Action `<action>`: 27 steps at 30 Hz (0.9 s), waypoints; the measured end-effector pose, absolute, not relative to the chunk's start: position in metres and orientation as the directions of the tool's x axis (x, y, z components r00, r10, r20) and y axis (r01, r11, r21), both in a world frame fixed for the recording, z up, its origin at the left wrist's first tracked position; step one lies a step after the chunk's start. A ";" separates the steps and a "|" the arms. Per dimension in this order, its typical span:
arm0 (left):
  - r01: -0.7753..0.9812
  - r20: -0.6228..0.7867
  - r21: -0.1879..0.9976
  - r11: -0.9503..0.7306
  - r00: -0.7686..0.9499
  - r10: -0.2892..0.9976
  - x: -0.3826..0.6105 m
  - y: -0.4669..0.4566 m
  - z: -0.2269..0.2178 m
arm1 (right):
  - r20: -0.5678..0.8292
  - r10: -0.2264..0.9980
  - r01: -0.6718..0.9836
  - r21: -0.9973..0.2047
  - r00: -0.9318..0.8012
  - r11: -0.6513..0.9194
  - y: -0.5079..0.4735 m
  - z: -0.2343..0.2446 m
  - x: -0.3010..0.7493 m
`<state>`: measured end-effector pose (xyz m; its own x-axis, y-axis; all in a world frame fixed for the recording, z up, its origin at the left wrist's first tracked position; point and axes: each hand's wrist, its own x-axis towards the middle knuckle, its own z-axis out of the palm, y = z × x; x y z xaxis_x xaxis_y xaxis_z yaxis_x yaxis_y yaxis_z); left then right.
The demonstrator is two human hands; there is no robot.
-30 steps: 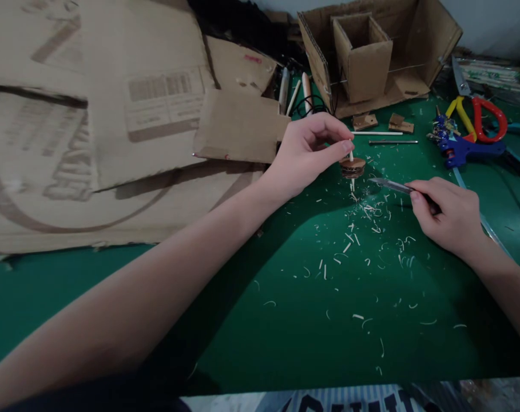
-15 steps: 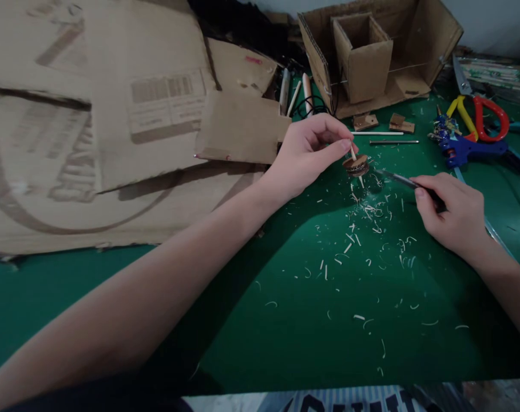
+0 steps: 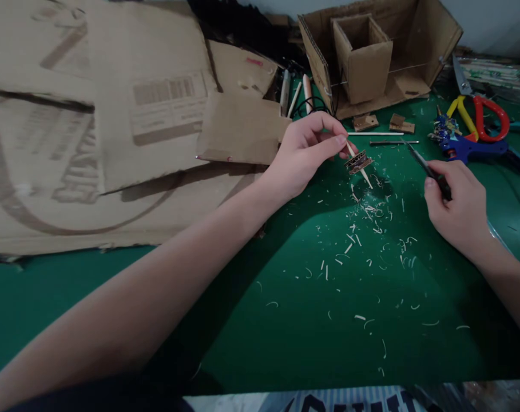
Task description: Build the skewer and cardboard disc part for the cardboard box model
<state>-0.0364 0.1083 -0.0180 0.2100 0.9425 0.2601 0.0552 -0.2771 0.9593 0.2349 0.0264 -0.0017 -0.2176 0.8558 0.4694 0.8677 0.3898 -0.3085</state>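
Note:
My left hand (image 3: 305,151) pinches the upper end of a thin wooden stick (image 3: 364,174) that passes through a small stack of cardboard discs (image 3: 356,162). The stick is tilted, its pointed end aimed down to the right above the green mat (image 3: 328,320). My right hand (image 3: 457,209) is closed around the dark handle of a craft knife (image 3: 420,160), whose blade points up and to the left, a little apart from the stick. Pale wood shavings (image 3: 366,229) lie scattered on the mat below both hands.
Large flat cardboard sheets (image 3: 92,126) cover the left side. A cardboard box model (image 3: 371,54) stands at the back. Red-handled scissors (image 3: 487,114), a blue glue gun (image 3: 465,146), thin rods (image 3: 382,137) and small cardboard scraps (image 3: 399,122) lie at the right rear.
My left hand has tilted the stick and discs from upright to slanting right. My right hand has pulled the knife away to the right and swung its blade upward.

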 end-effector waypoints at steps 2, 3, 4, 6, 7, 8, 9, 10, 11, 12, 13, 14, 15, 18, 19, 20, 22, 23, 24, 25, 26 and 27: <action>0.074 0.261 0.957 -0.280 0.203 0.944 -0.037 0.108 -0.017 | 0.463 0.857 0.863 -0.314 -0.225 0.396 0.027 -0.001 0.235; 0.083 0.262 0.956 -0.283 0.200 0.944 -0.037 0.108 -0.017 | 0.459 0.858 0.860 -0.315 -0.232 0.401 0.027 -0.001 0.235; 0.089 0.263 0.955 -0.284 0.198 0.944 -0.037 0.108 -0.017 | 0.454 0.858 0.857 -0.315 -0.241 0.407 0.028 -0.001 0.236; 0.085 0.267 0.954 -0.288 0.200 0.943 -0.038 0.108 -0.018 | 0.441 0.855 0.848 -0.311 -0.272 0.430 0.030 -0.003 0.238; 0.077 0.267 0.955 -0.287 0.204 0.942 -0.038 0.109 -0.018 | 0.431 0.854 0.841 -0.309 -0.293 0.444 0.030 -0.004 0.239; 0.070 0.266 0.956 -0.286 0.206 0.942 -0.038 0.109 -0.019 | 0.417 0.853 0.834 -0.309 -0.313 0.458 0.031 -0.006 0.240; 0.064 0.266 0.957 -0.284 0.204 0.942 -0.038 0.110 -0.020 | 0.401 0.854 0.827 -0.311 -0.332 0.468 0.032 -0.007 0.241; 0.061 0.268 0.957 -0.285 0.198 0.943 -0.038 0.110 -0.020 | 0.385 0.855 0.823 -0.313 -0.347 0.474 0.032 -0.008 0.242; 0.063 0.269 0.956 -0.286 0.191 0.944 -0.037 0.110 -0.021 | 0.370 0.857 0.819 -0.317 -0.358 0.479 0.032 -0.009 0.243; 0.067 0.271 0.956 -0.287 0.186 0.945 -0.037 0.111 -0.021 | 0.355 0.860 0.816 -0.320 -0.367 0.481 0.032 -0.010 0.243; 0.071 0.273 0.954 -0.290 0.189 0.943 -0.037 0.110 -0.021 | 0.344 0.860 0.813 -0.322 -0.377 0.485 0.032 -0.011 0.244; 0.075 0.277 0.952 -0.297 0.200 0.940 -0.037 0.110 -0.020 | 0.338 0.858 0.810 -0.322 -0.386 0.491 0.031 -0.011 0.244; 0.081 0.282 0.949 -0.306 0.217 0.934 -0.037 0.109 -0.019 | 0.335 0.855 0.806 -0.319 -0.396 0.498 0.031 -0.011 0.244; 0.130 0.299 0.930 -0.343 0.272 0.915 -0.036 0.105 -0.016 | 0.347 0.849 0.803 -0.314 -0.400 0.507 0.028 -0.011 0.243; 0.164 0.306 0.919 -0.359 0.278 0.910 -0.035 0.103 -0.015 | 0.358 0.850 0.804 -0.319 -0.387 0.501 0.028 -0.011 0.243; 0.206 0.317 0.903 -0.378 0.277 0.907 -0.035 0.101 -0.014 | 0.371 0.851 0.806 -0.327 -0.371 0.494 0.028 -0.012 0.243; 0.303 0.347 0.856 -0.419 0.266 0.899 -0.033 0.099 -0.014 | 0.414 0.846 0.805 -0.340 -0.336 0.486 0.028 -0.013 0.243; 0.350 0.364 0.828 -0.438 0.258 0.895 -0.032 0.098 -0.015 | 0.439 0.839 0.803 -0.344 -0.321 0.487 0.029 -0.014 0.244; 0.391 0.379 0.802 -0.452 0.250 0.891 -0.031 0.097 -0.016 | 0.466 0.828 0.798 -0.343 -0.312 0.495 0.029 -0.015 0.245; 0.424 0.391 0.781 -0.459 0.243 0.888 -0.031 0.097 -0.018 | 0.490 0.814 0.794 -0.337 -0.311 0.506 0.030 -0.015 0.246; 0.447 0.400 0.766 -0.462 0.232 0.887 -0.031 0.098 -0.020 | 0.511 0.799 0.790 -0.322 -0.319 0.521 0.031 -0.014 0.248; 0.459 0.408 0.759 -0.461 0.217 0.887 -0.030 0.098 -0.022 | 0.524 0.784 0.792 -0.295 -0.334 0.534 0.032 -0.012 0.250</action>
